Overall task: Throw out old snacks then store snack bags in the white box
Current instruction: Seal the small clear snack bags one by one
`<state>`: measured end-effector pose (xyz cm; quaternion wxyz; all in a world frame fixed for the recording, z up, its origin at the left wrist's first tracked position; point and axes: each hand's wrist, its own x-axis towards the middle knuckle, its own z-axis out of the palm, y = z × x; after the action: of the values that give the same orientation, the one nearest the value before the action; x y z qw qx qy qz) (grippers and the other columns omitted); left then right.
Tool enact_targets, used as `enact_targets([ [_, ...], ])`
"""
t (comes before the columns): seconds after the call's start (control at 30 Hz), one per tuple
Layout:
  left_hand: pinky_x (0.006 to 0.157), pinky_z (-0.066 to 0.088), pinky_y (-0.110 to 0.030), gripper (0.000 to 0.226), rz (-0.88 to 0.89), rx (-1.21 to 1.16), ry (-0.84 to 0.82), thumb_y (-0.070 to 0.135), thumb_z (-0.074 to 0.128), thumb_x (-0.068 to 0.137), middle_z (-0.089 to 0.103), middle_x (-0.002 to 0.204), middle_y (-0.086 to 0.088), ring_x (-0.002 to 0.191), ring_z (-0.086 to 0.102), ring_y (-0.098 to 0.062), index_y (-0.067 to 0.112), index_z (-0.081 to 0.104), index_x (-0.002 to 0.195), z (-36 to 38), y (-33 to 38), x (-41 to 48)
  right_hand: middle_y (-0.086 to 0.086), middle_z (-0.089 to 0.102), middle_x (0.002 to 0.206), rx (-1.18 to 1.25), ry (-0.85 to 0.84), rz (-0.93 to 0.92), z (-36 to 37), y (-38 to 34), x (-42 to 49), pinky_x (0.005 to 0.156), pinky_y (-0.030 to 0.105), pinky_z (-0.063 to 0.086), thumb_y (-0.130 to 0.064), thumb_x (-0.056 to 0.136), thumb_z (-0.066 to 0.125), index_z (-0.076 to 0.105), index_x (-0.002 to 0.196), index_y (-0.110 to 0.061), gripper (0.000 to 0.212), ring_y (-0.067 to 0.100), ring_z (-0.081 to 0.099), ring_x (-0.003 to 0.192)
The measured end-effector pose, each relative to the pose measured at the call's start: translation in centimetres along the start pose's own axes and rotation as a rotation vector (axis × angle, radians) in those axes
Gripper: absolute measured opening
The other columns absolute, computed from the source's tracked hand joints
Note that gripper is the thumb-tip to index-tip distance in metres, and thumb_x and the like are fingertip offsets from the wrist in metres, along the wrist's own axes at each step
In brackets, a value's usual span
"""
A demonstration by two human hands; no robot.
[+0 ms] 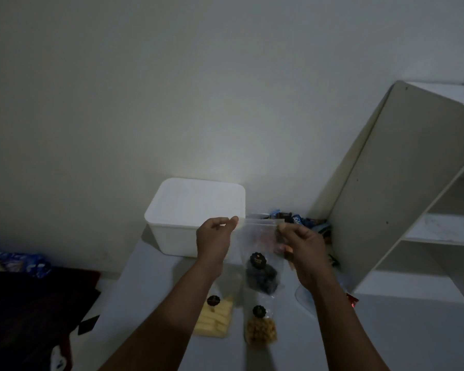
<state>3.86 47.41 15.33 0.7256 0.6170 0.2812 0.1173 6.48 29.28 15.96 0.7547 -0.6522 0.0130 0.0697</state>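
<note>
The left hand and right hand each pinch the top edge of a clear bag, held at 5 o'clock of the box. Two bags lie at 6 o'clock and wrappers at 3. Storing seems barely begun.
</note>
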Motion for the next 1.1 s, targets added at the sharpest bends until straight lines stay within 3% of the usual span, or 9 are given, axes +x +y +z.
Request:
enact_targets([
  [0.1, 0.062, 0.051, -0.034, 0.035, -0.169, -0.034, -0.081, 0.039, 0.08, 0.079, 0.058, 0.077, -0.003, 0.067, 0.055, -0.018, 0.01, 0.062, 0.088, -0.1, -0.6, -0.2, 0.015, 0.075, 0.092, -0.064, -0.026, -0.004, 0.3, 1.3, -0.6, 0.081, 0.047, 0.059, -0.013, 0.094, 0.064, 0.075, 0.091, -0.005, 0.014, 0.026, 0.069, 0.085],
  [0.2, 0.078, 0.059, -0.043, 0.035, -0.302, -0.113, -0.278, 0.037, 0.08, 0.08, 0.065, 0.092, -0.006, 0.083, 0.066, -0.023, 0.009, 0.067, 0.096, 0.3, -0.8, -0.5, 0.015, 0.076, 0.094, -0.111, -0.084, 0.013, 0.2, 2.2, -0.6, 0.088, 0.05, 0.057, -0.008, 0.092, 0.065, 0.075, 0.093, -0.002, 0.011, 0.031, 0.07, 0.093],
  [0.3, 0.085, 0.058, -0.051, 0.026, -0.327, -0.224, -0.263, 0.024, 0.076, 0.085, 0.069, 0.106, -0.011, 0.1, 0.067, -0.031, 0.007, 0.067, 0.102, 0.7, -1.5, -0.3, 0.018, 0.074, 0.099, -0.145, -0.182, 0.021, 0.1, 2.9, -0.5, 0.09, 0.049, 0.056, -0.001, 0.092, 0.064, 0.072, 0.093, 0.0, 0.009, 0.034, 0.068, 0.095],
  [0.4, 0.08, 0.059, -0.05, 0.01, -0.355, -0.285, -0.247, 0.011, 0.07, 0.089, 0.068, 0.099, -0.015, 0.097, 0.066, -0.032, 0.004, 0.068, 0.096, 0.4, -2.0, -0.3, 0.017, 0.074, 0.095, -0.201, -0.265, 0.022, 0.3, 3.5, -0.7, 0.088, 0.046, 0.056, -0.001, 0.09, 0.067, 0.074, 0.085, -0.009, 0.012, 0.026, 0.067, 0.091],
  [0.47, 0.074, 0.06, -0.048, 0.006, -0.353, -0.267, -0.24, 0.007, 0.067, 0.09, 0.067, 0.091, -0.016, 0.092, 0.066, -0.03, 0.002, 0.068, 0.093, -0.1, -2.3, -0.3, 0.016, 0.074, 0.099, -0.196, -0.31, 0.048, 0.3, 4.1, -0.7, 0.089, 0.047, 0.056, -0.002, 0.089, 0.069, 0.074, 0.09, -0.005, 0.007, 0.028, 0.068, 0.094],
  [0.57, 0.074, 0.061, -0.047, 0.005, -0.317, -0.187, -0.249, 0.002, 0.065, 0.088, 0.067, 0.086, -0.018, 0.086, 0.067, -0.028, 0.001, 0.07, 0.085, -0.8, -2.7, -0.5, 0.019, 0.073, 0.108, -0.135, -0.34, 0.142, 0.6, 4.2, -0.6, 0.092, 0.047, 0.058, -0.011, 0.089, 0.07, 0.072, 0.103, -0.001, 0.017, 0.033, 0.07, 0.102],
  [0.8, 0.076, 0.061, -0.044, 0.012, -0.227, -0.005, -0.324, -0.003, 0.073, 0.082, 0.073, 0.1, -0.019, 0.093, 0.071, -0.032, 0.005, 0.074, 0.091, -0.9, -3.3, -1.0, 0.01, 0.076, 0.089, -0.336, -0.252, 0.114, 2.4, 3.5, 0.2, 0.077, 0.045, 0.06, -0.018, 0.095, 0.065, 0.076, 0.088, -0.01, 0.015, 0.025, 0.07, 0.078],
  [0.97, 0.07, 0.061, -0.04, 0.011, -0.226, 0.005, -0.333, -0.004, 0.072, 0.082, 0.072, 0.094, -0.018, 0.086, 0.072, -0.027, 0.004, 0.072, 0.089, -0.9, -3.0, -1.0, 0.02, 0.072, 0.087, -0.404, -0.209, 0.084, 2.8, 3.2, 0.4, 0.066, 0.037, 0.054, -0.009, 0.098, 0.058, 0.075, 0.086, -0.004, 0.021, 0.024, 0.063, 0.069],
  [1.1, 0.069, 0.06, -0.04, 0.011, -0.208, 0.031, -0.358, -0.005, 0.072, 0.081, 0.071, 0.087, -0.015, 0.076, 0.071, -0.023, 0.004, 0.071, 0.088, -0.8, -2.8, -1.1, 0.014, 0.068, 0.076, -0.403, -0.179, 0.036, 2.9, 2.8, 0.5, 0.054, 0.029, 0.054, -0.004, 0.094, 0.06, 0.072, 0.082, -0.002, 0.017, 0.021, 0.064, 0.061],
])
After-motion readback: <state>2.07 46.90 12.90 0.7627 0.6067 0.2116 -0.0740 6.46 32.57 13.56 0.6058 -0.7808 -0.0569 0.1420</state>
